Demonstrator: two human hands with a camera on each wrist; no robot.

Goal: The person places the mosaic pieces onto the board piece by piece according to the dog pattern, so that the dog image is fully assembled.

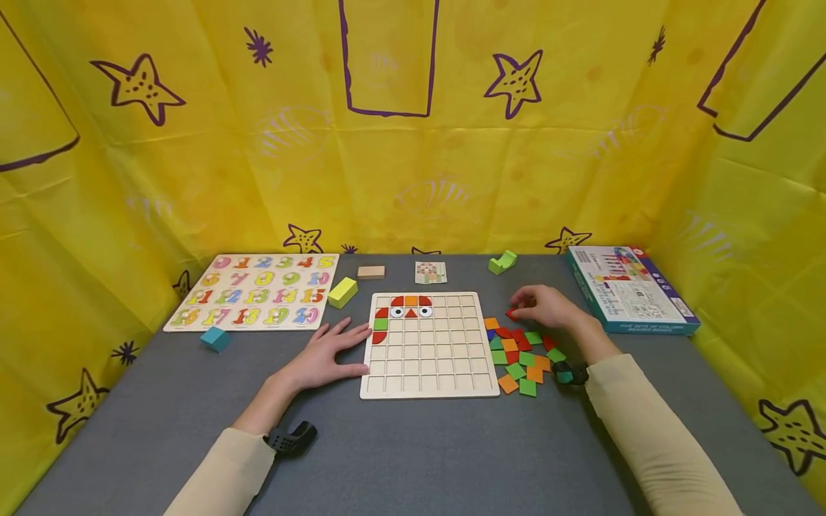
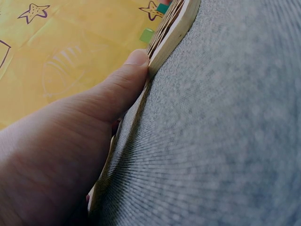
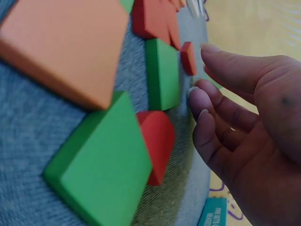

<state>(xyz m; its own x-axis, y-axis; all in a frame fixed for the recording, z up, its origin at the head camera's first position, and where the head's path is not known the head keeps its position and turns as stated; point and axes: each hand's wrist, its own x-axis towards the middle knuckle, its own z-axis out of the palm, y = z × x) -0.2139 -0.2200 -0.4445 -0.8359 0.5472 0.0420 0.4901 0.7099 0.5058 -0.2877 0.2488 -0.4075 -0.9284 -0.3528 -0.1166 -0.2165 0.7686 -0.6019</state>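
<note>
A pale wooden grid board (image 1: 429, 358) lies before me, with red, green, orange and eye-printed tiles in its upper left cells. My left hand (image 1: 330, 356) is spread along the board's left edge, its thumb (image 2: 136, 59) touching the rim in the left wrist view. Beyond the upper part of a loose tile pile, my right hand (image 1: 548, 307) hovers with bent fingers. Just off its thumb and fingertips sits a small red tile (image 3: 188, 59); a narrow gap shows between them in the right wrist view. Green (image 3: 101, 165) and orange (image 3: 70, 42) tiles lie closer to that camera.
A number puzzle board (image 1: 252, 294) lies left, near a blue block (image 1: 216, 339) and a yellow block (image 1: 343, 292). Behind the grid are a wooden block (image 1: 371, 272), a picture card (image 1: 430, 272) and a green curved block (image 1: 502, 262). A flat box (image 1: 632, 290) lies right.
</note>
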